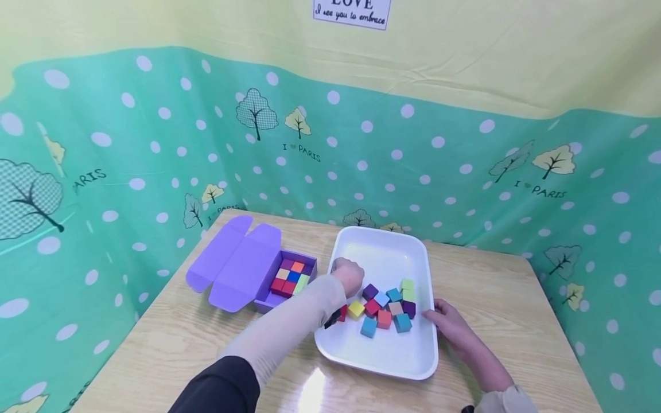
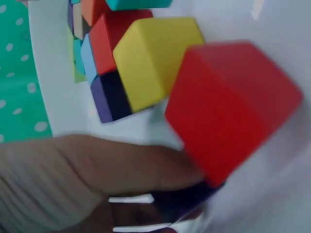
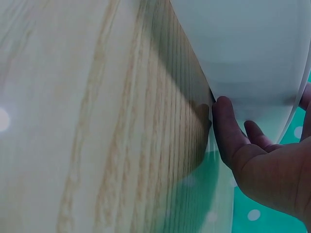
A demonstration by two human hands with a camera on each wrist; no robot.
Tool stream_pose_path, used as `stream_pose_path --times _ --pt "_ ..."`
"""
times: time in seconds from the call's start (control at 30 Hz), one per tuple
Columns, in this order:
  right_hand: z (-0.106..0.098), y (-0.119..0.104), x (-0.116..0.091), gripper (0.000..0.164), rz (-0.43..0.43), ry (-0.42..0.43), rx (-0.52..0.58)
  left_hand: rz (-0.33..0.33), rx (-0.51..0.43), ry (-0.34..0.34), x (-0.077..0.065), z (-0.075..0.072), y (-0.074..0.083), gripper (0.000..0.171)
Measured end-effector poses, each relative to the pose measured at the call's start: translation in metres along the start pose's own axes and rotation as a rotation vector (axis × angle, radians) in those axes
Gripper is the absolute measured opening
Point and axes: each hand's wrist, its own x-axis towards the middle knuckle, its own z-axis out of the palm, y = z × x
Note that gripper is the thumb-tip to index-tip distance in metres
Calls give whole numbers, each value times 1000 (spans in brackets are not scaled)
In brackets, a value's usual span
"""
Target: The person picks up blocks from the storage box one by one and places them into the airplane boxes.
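My left hand (image 1: 349, 276) reaches into the white tray (image 1: 379, 361) near its left wall. In the left wrist view, its thumb and fingers pinch a dark block (image 2: 182, 200), partly hidden by the thumb. A red block (image 2: 233, 102) is right beside that block, and a yellow block (image 2: 158, 60) stands next to the red one. At the tray's right side, my right hand (image 1: 451, 326) grips the rim, its thumb over the edge and its fingers against the outer wall. Several coloured blocks, among them a teal block (image 1: 369, 327), lie loosely in the tray.
Left of the tray stands an open purple box (image 1: 262, 306), its lid (image 1: 234, 264) folded out to the left. Several coloured blocks sit packed inside, a blue block (image 1: 293, 276) among them. The wooden table (image 1: 496, 292) meets a green dotted curtain (image 1: 361, 155) at the back and sides.
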Motion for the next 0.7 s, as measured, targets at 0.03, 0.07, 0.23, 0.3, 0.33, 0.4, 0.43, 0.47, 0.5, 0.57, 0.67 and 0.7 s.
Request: stream_pose_path --times 0.03,0.07,0.23,0.3,0.33,0.4,0.43,0.47,0.5,0.57,0.67,0.7 --pt "0 0 0 66 3 0 0 1 1 2 2 2 0 18" --pt "0 0 0 66 4 0 0 4 -4 6 4 4 0 18" --pt "0 0 0 65 4 1 6 71 -60 41 9 6 -4 23" --pt "0 0 0 65 1 2 4 106 -158 50 8 5 -7 26" --pt "0 0 0 64 1 3 2 121 -222 47 9 5 -8 27" --pt "0 0 -1 64 0 4 -1 152 -363 52 10 4 -12 29" --pt "0 0 -1 63 1 5 -1 166 -432 51 11 4 -14 29" --pt "0 0 -2 63 -1 5 -2 181 -495 51 12 4 -16 29" --pt "0 0 -2 63 1 6 0 201 -543 55 12 5 -17 27" --pt "0 0 -2 63 3 6 2 244 -608 74 13 5 -21 25" --pt "0 0 -1 63 4 5 8 297 -684 104 10 3 -28 23" --pt "0 0 -1 63 4 5 10 313 -705 118 9 3 -30 22"
